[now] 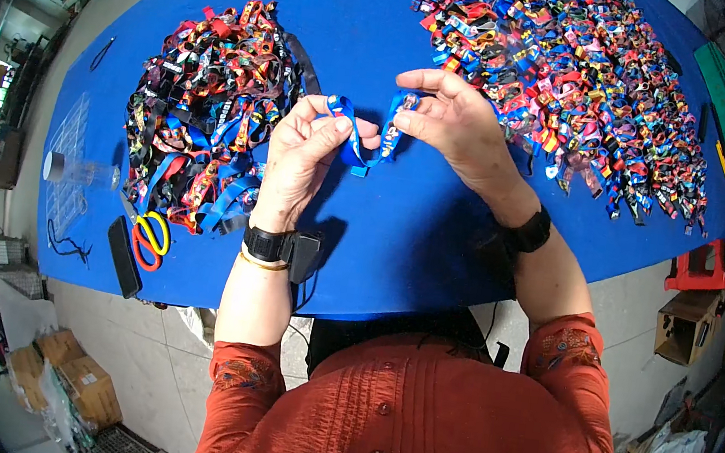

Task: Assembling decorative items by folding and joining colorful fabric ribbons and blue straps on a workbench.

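While fingers (325, 137) of the left hand (299, 154) and right hand (463, 130) pinch a blue strap (355, 146), its pale lettering (390, 143) (tiny) blurs.

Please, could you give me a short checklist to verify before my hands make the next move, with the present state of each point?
1. Blue strap pinched by the left fingers: ok.
2. Same strap pinched by the right fingers: ok.
3. Strap pulled straight: not ok, it curves down between the hands.
4. Strap ends fastened together: cannot tell, fingers cover parts of it.
5. Scissors away from both hands: ok, they lie below the left pile.
6. Left pile apart from the right pile: ok, blue table shows between.
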`<state>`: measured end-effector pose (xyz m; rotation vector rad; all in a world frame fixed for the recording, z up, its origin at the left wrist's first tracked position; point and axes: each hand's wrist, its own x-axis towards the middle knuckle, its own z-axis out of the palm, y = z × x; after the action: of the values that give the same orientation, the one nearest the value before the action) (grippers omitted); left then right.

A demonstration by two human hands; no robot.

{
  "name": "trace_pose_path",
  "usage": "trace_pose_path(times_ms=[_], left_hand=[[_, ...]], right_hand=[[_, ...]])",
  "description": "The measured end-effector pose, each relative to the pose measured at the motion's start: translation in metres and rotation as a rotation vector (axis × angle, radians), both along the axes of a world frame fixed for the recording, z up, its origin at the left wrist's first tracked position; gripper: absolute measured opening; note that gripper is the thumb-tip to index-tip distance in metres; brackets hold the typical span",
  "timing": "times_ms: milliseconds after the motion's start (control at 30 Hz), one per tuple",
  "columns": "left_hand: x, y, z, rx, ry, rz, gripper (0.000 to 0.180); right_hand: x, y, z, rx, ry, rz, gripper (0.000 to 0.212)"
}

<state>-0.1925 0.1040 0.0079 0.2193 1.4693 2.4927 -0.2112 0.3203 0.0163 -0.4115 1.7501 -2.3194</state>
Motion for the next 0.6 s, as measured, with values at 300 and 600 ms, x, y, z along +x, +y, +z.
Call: trace_pose_path(times_ms=[300,600], left_hand=[[-0.0009,0.0005,-0.0025,0.005,0.054,-0.028,0.02],[-0.0011,0.0018,-0.002,-0.027,0.033,-0.025,0.019]], right_hand=[[0.0016,-0.0004,-0.0015,0.017,-0.015,-0.005,0.039],[-0.0026,0.0012,-0.006,-0.027,-0.034,0.06,0.015]])
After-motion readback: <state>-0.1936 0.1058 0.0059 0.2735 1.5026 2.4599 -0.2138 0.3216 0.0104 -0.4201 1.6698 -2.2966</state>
